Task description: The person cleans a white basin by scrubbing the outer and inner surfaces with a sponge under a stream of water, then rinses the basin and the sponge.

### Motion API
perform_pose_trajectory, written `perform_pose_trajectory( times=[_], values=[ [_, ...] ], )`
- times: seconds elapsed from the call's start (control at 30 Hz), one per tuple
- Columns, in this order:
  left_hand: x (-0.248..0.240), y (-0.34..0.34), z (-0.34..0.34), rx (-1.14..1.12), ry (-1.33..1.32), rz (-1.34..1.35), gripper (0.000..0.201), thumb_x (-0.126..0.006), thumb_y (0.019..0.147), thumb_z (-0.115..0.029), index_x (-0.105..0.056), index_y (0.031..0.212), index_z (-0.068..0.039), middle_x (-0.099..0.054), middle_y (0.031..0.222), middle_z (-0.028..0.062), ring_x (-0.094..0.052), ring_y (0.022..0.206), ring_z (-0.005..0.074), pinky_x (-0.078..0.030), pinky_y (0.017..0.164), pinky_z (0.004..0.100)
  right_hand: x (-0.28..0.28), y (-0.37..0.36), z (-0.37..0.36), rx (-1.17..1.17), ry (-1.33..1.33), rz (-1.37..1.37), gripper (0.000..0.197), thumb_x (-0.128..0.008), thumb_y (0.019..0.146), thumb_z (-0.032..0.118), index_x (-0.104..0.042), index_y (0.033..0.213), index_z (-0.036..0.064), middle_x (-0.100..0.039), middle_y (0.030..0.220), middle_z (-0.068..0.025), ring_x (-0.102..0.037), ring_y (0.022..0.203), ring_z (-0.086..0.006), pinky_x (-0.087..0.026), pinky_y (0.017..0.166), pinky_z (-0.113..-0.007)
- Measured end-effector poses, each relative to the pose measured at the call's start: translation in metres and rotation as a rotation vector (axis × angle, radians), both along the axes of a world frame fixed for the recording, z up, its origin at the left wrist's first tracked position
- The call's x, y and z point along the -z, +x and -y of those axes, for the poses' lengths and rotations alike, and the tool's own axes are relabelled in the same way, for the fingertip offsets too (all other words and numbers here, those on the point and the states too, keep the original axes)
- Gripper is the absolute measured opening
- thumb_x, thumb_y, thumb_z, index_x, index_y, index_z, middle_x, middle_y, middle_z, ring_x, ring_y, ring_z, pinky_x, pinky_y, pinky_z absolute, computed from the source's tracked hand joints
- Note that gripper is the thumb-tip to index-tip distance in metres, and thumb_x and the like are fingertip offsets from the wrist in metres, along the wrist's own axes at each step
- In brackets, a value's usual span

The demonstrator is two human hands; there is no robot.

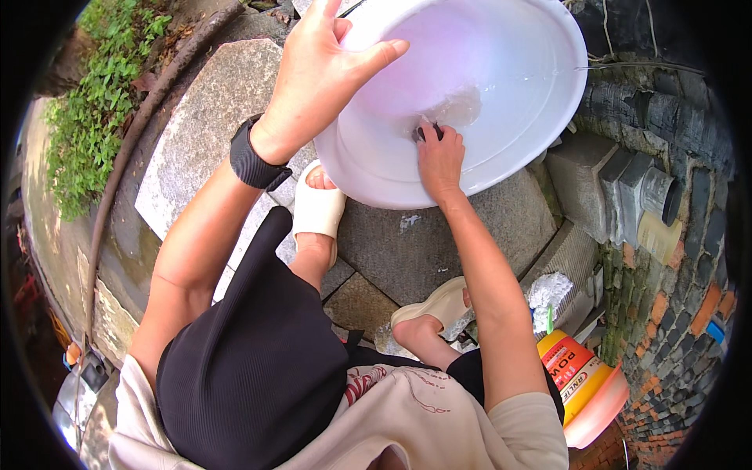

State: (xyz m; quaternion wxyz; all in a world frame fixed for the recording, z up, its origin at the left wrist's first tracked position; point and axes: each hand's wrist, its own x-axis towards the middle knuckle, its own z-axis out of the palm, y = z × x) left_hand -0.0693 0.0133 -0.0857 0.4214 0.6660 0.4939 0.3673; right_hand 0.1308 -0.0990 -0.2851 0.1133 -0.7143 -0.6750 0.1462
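Large round white plastic basin (pixel 501 86) sits tilted on grey stone paving (pixel 439 235), its open side facing the person and its rim low at the near edge; it is round, so no long axis. Left hand (pixel 321 70) grips the near-left rim, thumb inside. Right hand (pixel 439 157) inside the basin, fingers closed on a small dark scrubber (pixel 427 131), pressed against the wet bottom. Yellow-orange bottle (pixel 583 376) stands lower right.

Basin (pixel 517 102) interior open above; brick wall (pixel 674 258) crowds R side; L stone slab (pixel 211 125) free.
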Motion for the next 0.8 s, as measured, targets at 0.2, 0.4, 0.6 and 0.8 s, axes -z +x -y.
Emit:
perform_pose_trajectory(
  times=[0.2,0.4,0.6,0.8],
  values=[
    [0.08,-0.028,0.105,0.057,0.029,0.01,0.077,-0.077,0.076,-0.015,-0.032,0.136,0.0,-0.058,0.113,0.0202,-0.064,0.1,0.0264,-0.051,0.083,0.0378,0.025,0.002,-0.009,0.255,0.113,-0.244,0.04,-0.065,0.083,0.013,-0.058,0.123,0.0121,-0.053,0.11,-0.0173,-0.049,0.105,-0.0364,-0.04,0.092,-0.047],
    [0.055,-0.018,0.082,-0.019,0.32,-0.117,0.037,-0.065,0.08,-0.001,-0.053,0.114,-0.002,-0.062,0.099,0.0154,-0.066,0.078,0.0295,-0.052,0.068,0.0343,0.009,0.046,-0.01,0.057,0.116,0.149,0.039,-0.064,0.079,0.011,-0.062,0.118,0.0149,-0.054,0.109,-0.0148,-0.05,0.104,-0.0331,-0.04,0.088,-0.045],
    [0.003,-0.01,0.064,-0.082,0.002,0.262,0.055,-0.061,0.079,0.005,-0.049,0.132,0.0,-0.059,0.123,0.0124,-0.064,0.098,0.0184,-0.051,0.083,0.0299,-0.008,0.037,-0.01,-0.063,-0.019,0.118,0.054,-0.07,0.073,0.003,-0.055,0.125,0.0115,-0.054,0.114,-0.0175,-0.05,0.106,-0.0355,-0.042,0.091,-0.046],
    [0.032,-0.04,0.032,-0.139,-0.174,0.455,0.068,-0.057,0.08,0.002,-0.035,0.145,0.0,-0.051,0.136,0.014,-0.054,0.12,0.0179,-0.044,0.101,0.0328,-0.052,0.039,-0.008,-0.111,-0.204,-0.143,0.052,-0.066,0.076,0.001,-0.052,0.126,-0.0009,-0.057,0.11,-0.021,-0.052,0.108,-0.0374,-0.045,0.094,-0.044]
  ],
)
